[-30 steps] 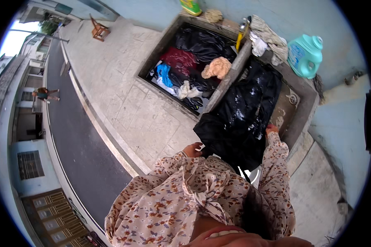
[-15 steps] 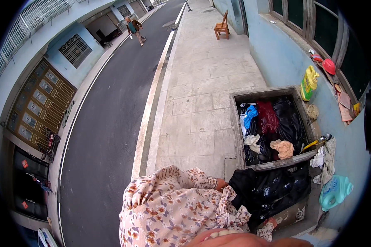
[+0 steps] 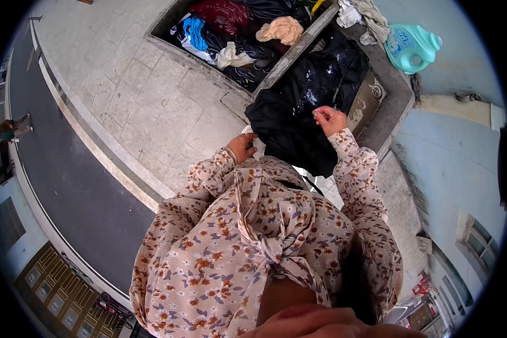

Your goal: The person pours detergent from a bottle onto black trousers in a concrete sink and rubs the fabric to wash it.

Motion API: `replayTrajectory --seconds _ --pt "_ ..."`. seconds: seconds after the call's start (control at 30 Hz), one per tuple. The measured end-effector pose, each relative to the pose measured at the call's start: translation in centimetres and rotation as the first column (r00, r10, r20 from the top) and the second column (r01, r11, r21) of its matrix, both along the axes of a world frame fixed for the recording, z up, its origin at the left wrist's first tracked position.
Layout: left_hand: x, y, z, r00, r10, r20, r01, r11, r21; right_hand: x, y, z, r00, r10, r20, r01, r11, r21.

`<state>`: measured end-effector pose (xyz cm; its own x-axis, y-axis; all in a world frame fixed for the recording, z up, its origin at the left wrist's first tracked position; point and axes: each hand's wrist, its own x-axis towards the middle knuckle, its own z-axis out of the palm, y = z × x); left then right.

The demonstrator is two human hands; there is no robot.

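A wet black garment with whitish suds lies spread over a concrete washing slab and drapes over its near edge. Beside the garment's left edge is my left hand, thumb and fingers apart, with a small white thing just beyond it that I cannot make out. Over the right part of the cloth, my right hand is raised with its fingers curled and the tips pinched together. Whether anything small sits in that pinch is hidden.
Beyond the slab, a concrete basin holds wet clothes: dark red, black, blue, white and a peach cloth. A teal detergent jug and grey-white rags stand along the right edge by the blue wall. A person walks on the road at left.
My view has tilted down and turned, so both forearms now show. My right hand has come up from the slab's lower part to above the black garment. My left hand stays by its edge.
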<state>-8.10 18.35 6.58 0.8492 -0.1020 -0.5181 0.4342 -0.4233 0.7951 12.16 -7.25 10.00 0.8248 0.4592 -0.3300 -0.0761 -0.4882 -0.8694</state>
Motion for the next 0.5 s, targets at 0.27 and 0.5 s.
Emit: replayTrajectory --seconds 0.27,0.5 --pt "-0.3 2.1 -1.1 0.989 -0.138 0.056 0.139 0.990 -0.016 -7.1 5.5 -1.2 0.794 0.496 0.352 -0.268 0.804 -0.530" --pt "-0.4 4.5 -1.3 0.979 -0.200 0.033 0.202 0.978 -0.057 -6.7 6.5 3.2 0.809 0.513 0.287 -0.273 0.760 -0.590"
